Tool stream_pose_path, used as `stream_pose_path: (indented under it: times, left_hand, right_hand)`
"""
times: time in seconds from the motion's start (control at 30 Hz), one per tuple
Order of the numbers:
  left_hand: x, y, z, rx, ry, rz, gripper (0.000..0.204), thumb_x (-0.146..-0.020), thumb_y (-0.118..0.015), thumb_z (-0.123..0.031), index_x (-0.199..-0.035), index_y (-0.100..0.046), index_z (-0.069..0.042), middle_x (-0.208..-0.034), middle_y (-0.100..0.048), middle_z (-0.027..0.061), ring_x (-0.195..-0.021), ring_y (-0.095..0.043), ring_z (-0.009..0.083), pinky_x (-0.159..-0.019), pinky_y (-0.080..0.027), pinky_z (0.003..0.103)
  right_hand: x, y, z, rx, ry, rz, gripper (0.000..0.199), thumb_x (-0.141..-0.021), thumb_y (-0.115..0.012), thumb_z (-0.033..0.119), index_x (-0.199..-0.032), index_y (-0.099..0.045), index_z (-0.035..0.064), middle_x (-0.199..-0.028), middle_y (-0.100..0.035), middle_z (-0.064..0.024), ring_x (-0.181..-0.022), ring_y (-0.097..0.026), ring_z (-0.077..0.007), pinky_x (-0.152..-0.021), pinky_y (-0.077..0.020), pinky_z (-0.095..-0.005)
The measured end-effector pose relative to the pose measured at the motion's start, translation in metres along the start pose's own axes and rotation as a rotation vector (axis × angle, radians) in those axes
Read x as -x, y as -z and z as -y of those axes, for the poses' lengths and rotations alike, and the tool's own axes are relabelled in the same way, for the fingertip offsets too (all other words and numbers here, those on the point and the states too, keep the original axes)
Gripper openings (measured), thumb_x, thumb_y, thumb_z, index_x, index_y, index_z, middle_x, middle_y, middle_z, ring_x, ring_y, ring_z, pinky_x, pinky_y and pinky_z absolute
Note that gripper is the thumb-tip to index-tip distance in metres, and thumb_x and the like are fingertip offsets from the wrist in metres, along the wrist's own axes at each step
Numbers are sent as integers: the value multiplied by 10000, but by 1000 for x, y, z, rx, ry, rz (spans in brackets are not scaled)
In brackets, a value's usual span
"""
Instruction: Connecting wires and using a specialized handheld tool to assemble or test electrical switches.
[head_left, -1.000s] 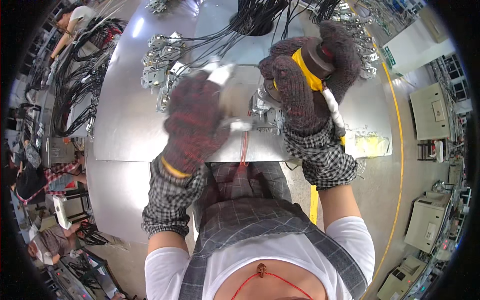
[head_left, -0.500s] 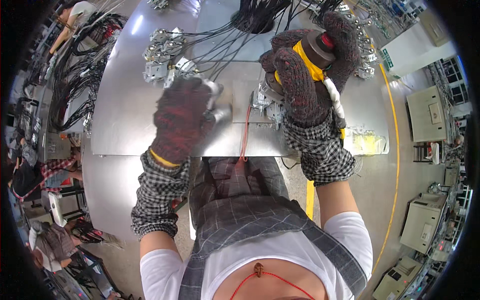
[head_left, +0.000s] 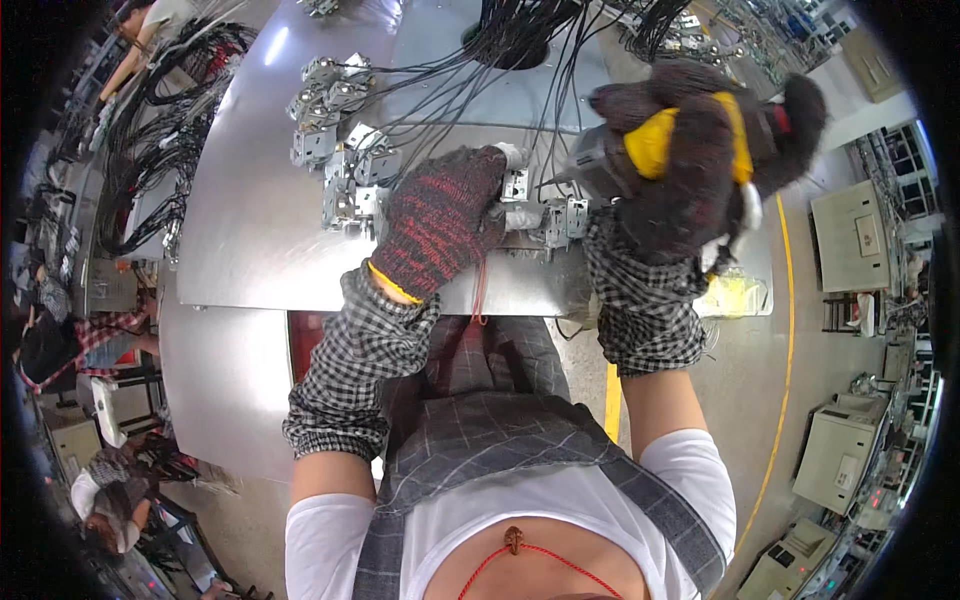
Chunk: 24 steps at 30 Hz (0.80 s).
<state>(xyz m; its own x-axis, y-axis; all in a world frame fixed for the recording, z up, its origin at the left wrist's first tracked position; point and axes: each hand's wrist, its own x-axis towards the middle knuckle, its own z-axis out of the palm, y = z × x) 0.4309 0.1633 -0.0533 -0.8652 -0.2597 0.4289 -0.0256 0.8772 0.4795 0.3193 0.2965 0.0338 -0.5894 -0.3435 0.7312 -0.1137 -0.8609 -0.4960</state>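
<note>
My left hand (head_left: 440, 215), in a dark red-flecked knit glove, reaches over the metal table. Its thumb and fingertips, white-wrapped, close on a small silver metal bracket (head_left: 515, 186). More brackets (head_left: 566, 222) stand just right of it near the table's front edge. My right hand (head_left: 690, 170), gloved too, is wrapped round a dark power screwdriver (head_left: 600, 163) banded with yellow tape. The tool's thin tip points left toward the bracket, apart from it as far as I can see. Motion blurs this hand a little.
Several metal brackets (head_left: 330, 130) cluster on the table's left, joined to black wires (head_left: 440, 75) running to a dark bundle at the back. A red wire (head_left: 480, 290) hangs over the front edge. Black cable bundles (head_left: 150, 150) and people are farther left.
My left hand has moved right from the bracket cluster to the bracket near the middle. My right hand has drawn the screwdriver right and tilted it so its tip points left.
</note>
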Motion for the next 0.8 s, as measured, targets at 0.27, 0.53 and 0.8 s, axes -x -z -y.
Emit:
stream_pose_path:
  times: [0.27, 0.53, 0.8]
  left_hand:
    - [2, 0, -2, 24, 9, -2, 449, -760, -731, -231, -1156, -609, -57, -874, -628, 132, -831, -632, 320, -726, -501, 433]
    - [45, 47, -24, -623, 67, -126, 544, -809, -697, -466, -1196, -603, -96, -1127, -610, 114, -1007, -598, 292, -809, -485, 443]
    - [73, 42, 34, -823, -261, -108, 597, -754, -723, -571, -1140, -636, -125, -1074, -607, 86, -975, -611, 248, -771, -512, 398]
  right_hand:
    - [7, 12, -38, 331, 243, -26, 671, -874, -704, 80, -1410, -302, 103, -1031, -637, -210, -792, -687, -266, -659, -629, -424]
    - [8, 16, -43, 346, 189, -95, 685, -866, -709, 43, -1427, -318, 76, -989, -648, -196, -772, -689, -275, -651, -624, -440]
    - [1, 10, -40, 309, 198, -79, 679, -865, -701, 42, -1427, -324, 89, -948, -653, -180, -708, -680, -247, -616, -612, -404]
